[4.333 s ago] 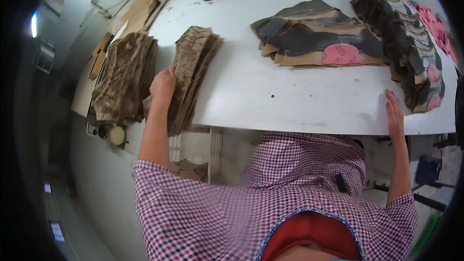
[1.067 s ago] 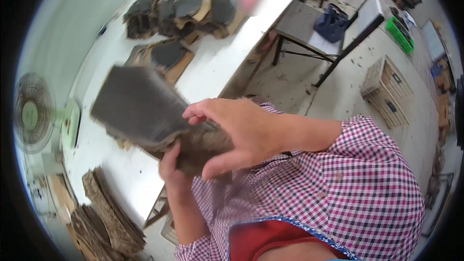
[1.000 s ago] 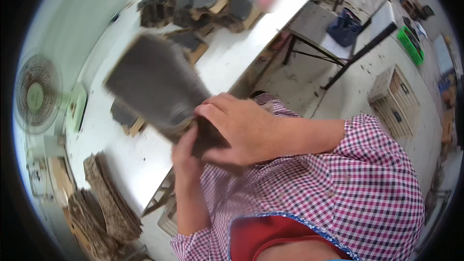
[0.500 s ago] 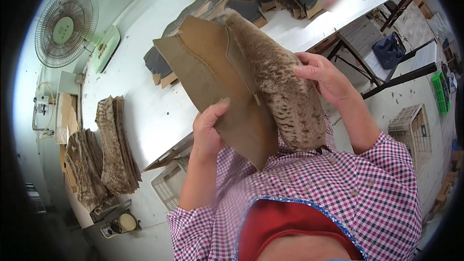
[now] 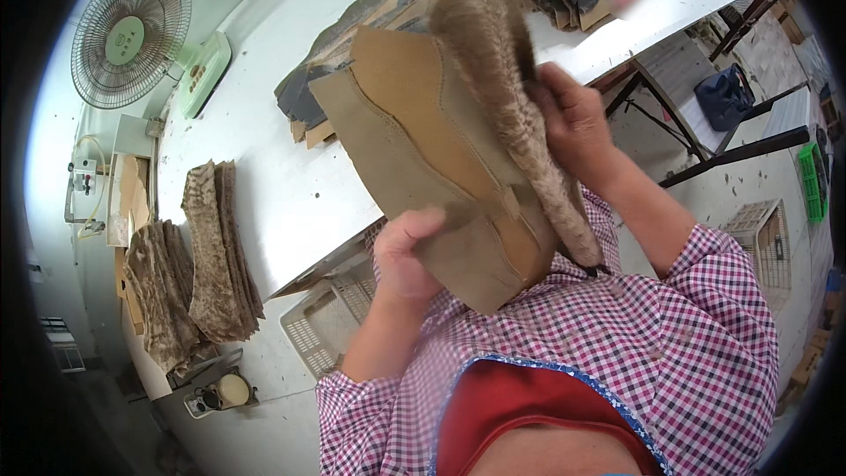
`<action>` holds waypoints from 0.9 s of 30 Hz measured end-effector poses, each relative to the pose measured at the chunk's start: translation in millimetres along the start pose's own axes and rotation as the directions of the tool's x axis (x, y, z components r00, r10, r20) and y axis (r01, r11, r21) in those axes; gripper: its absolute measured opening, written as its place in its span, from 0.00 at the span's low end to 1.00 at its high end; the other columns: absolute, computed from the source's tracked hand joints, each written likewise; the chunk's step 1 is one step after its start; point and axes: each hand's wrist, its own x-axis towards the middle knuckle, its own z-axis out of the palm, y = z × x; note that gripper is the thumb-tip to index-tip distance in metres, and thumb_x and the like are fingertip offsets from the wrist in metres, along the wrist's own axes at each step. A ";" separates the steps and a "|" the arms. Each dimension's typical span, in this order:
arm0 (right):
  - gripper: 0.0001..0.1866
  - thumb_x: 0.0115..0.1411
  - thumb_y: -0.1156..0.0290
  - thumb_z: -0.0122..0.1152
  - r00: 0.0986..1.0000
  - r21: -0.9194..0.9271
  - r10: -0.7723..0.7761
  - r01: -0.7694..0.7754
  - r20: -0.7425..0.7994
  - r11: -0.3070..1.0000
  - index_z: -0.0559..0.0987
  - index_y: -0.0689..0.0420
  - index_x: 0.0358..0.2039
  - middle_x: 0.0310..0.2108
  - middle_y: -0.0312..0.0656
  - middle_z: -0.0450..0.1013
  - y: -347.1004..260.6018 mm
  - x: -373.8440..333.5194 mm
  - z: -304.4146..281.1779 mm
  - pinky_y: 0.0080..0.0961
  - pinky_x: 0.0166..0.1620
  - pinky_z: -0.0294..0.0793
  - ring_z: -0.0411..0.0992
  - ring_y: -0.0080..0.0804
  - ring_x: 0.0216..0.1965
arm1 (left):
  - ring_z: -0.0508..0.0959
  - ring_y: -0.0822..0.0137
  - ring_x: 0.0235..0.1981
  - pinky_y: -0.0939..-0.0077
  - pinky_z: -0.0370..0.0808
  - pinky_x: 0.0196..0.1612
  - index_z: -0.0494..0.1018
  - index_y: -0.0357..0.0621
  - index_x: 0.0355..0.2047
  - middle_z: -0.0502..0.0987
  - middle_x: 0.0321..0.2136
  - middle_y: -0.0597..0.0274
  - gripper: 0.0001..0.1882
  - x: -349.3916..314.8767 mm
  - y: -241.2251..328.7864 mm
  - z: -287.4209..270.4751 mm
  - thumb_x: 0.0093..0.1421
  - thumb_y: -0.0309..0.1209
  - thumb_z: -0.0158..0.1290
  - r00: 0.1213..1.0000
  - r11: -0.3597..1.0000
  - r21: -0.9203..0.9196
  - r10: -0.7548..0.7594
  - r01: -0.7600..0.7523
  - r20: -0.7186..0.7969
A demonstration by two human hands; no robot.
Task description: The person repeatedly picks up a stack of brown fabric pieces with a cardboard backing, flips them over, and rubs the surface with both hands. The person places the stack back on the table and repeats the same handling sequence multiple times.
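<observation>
While your left hand (image 5: 408,256) clamps the olive-and-tan stitched panel (image 5: 405,132), your right hand (image 5: 577,123) grips the brown fur piece (image 5: 489,44).
Panel and fur: side by side, raised above the near edge of your worktop (image 5: 282,211), fur to the right; whether joined, cannot tell. Left thumb: on the panel's face. Two fur stacks (image 5: 216,256): left end. Dark pieces (image 5: 304,92): beyond the panel.

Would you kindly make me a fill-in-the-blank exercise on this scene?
The ____ hand grips the brown furry material.
The left hand rests its ____ on the olive-and-tan stitched panel.
At lower left, the mottled brown furry stacks number ____.
The round wire-caged appliance at upper left is a ____.

Missing words: right; thumb; two; fan.
</observation>
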 end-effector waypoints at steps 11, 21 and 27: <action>0.12 0.63 0.69 0.56 0.952 0.274 0.136 -0.213 0.275 0.938 0.76 0.62 0.44 0.35 0.41 0.76 40.5 -1.2 35.9 0.22 0.38 0.73 0.72 0.22 0.34 | 0.72 0.50 0.53 0.59 0.68 0.58 0.62 0.28 0.56 0.71 0.52 0.45 0.29 5.3 -4.2 5.3 0.54 0.30 0.45 0.997 0.999 -0.024 -0.037 0.035 -0.069; 0.09 0.55 0.76 0.63 0.976 -0.069 -0.128 0.142 0.176 0.987 0.77 0.63 0.37 0.31 0.44 0.74 -73.4 -13.5 -4.0 0.24 0.33 0.75 0.75 0.34 0.29 | 0.72 0.53 0.53 0.62 0.67 0.57 0.64 0.26 0.53 0.70 0.52 0.44 0.26 3.6 -6.3 -3.4 0.57 0.31 0.42 0.999 0.997 0.071 0.025 -0.026 0.020; 0.08 0.55 0.75 0.63 0.918 0.089 0.114 -0.159 0.380 0.983 0.78 0.65 0.34 0.26 0.43 0.76 -81.4 -4.7 -15.7 0.21 0.32 0.74 0.75 0.27 0.27 | 0.71 0.53 0.53 0.64 0.65 0.58 0.65 0.24 0.52 0.70 0.53 0.44 0.26 -4.4 -1.9 -16.9 0.58 0.32 0.41 0.990 1.000 0.002 0.009 -0.009 0.141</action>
